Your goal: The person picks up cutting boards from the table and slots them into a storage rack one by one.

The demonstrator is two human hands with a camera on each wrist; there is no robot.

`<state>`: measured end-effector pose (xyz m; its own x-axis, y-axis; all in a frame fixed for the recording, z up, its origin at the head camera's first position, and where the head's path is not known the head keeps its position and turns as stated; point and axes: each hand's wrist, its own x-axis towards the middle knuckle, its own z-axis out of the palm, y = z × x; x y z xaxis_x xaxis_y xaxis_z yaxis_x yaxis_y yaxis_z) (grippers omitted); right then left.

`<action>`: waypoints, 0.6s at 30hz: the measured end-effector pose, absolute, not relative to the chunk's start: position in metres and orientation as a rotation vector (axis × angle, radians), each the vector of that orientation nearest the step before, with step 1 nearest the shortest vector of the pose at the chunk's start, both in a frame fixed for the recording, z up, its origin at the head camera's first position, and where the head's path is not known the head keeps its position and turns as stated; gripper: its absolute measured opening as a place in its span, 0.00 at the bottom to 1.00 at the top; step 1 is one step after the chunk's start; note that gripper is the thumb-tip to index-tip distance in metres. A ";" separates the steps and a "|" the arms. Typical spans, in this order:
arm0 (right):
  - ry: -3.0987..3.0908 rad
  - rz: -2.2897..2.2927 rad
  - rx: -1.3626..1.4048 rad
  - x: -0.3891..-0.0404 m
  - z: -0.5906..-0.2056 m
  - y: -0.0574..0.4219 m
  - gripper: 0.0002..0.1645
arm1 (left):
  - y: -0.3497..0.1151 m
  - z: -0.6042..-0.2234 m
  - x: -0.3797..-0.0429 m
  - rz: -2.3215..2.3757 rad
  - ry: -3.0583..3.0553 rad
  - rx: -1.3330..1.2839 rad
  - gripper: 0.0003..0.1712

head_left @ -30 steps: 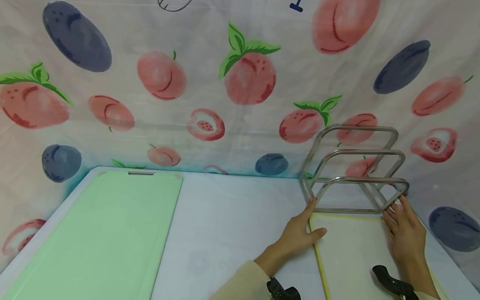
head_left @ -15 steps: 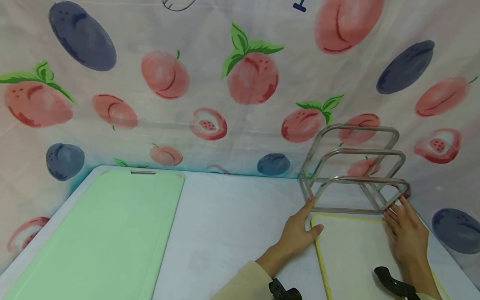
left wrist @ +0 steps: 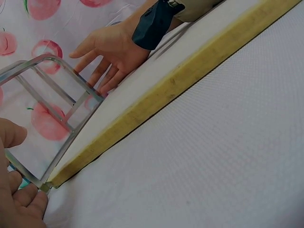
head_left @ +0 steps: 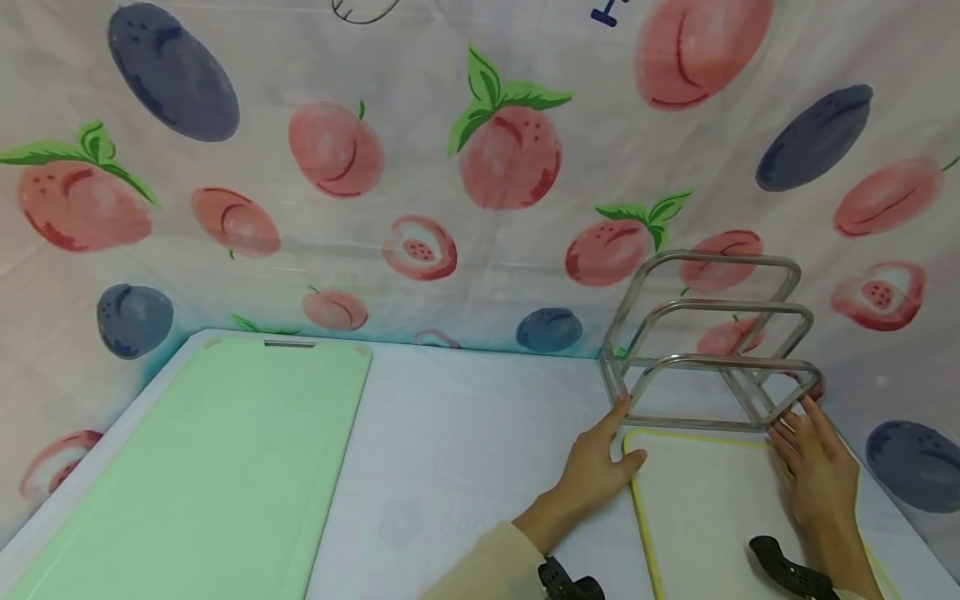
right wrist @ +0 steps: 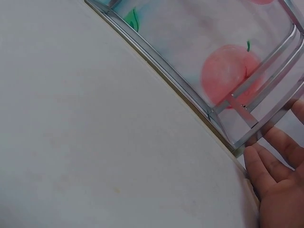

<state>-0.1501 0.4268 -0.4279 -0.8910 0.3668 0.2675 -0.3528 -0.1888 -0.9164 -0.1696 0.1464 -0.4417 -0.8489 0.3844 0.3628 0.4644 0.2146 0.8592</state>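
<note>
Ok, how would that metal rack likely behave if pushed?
The metal rack would probably stay stiff, being built of joined bars. Its open frame suggests fairly light weight. With a straight-edged base, it seems likelier to slide than roll.

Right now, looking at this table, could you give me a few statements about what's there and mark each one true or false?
1. The metal rack has three hoops. True.
2. The metal rack stands on the green board. False: it is at the far end of the white board, apart from the green board.
3. The white board has a yellow edge. True.
4. Only one hand is at the metal rack. False: both the left hand and the right hand are.
5. The green board lies to the person's left. True.
6. The cloth behind is plain black. False: the cloth is pale with printed fruit.
</note>
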 end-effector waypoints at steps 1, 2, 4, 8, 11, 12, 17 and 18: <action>-1.649 2.105 -0.020 -0.150 -0.428 0.427 0.30 | 0.147 -0.442 -0.170 -1.734 -2.391 -0.837 0.37; -1.662 2.097 -0.021 -0.150 -0.428 0.427 0.30 | 0.147 -0.442 -0.170 -1.735 -2.390 -0.836 0.37; -1.688 2.082 -0.020 -0.149 -0.428 0.426 0.30 | 0.147 -0.442 -0.170 -1.740 -2.387 -0.832 0.37; -1.680 2.089 -0.006 -0.149 -0.428 0.426 0.30 | 0.147 -0.443 -0.171 -1.751 -2.382 -0.824 0.37; -1.653 2.094 0.002 -0.150 -0.428 0.425 0.29 | 0.148 -0.443 -0.171 -1.767 -2.367 -0.826 0.36; -1.644 2.095 0.005 -0.150 -0.428 0.426 0.29 | 0.148 -0.443 -0.171 -1.778 -2.357 -0.828 0.36; -1.672 2.065 -0.027 -0.151 -0.428 0.427 0.28 | 0.148 -0.443 -0.171 -1.820 -2.311 -0.828 0.36; -1.688 2.049 -0.039 -0.151 -0.428 0.427 0.28 | 0.148 -0.442 -0.171 -1.824 -2.306 -0.827 0.36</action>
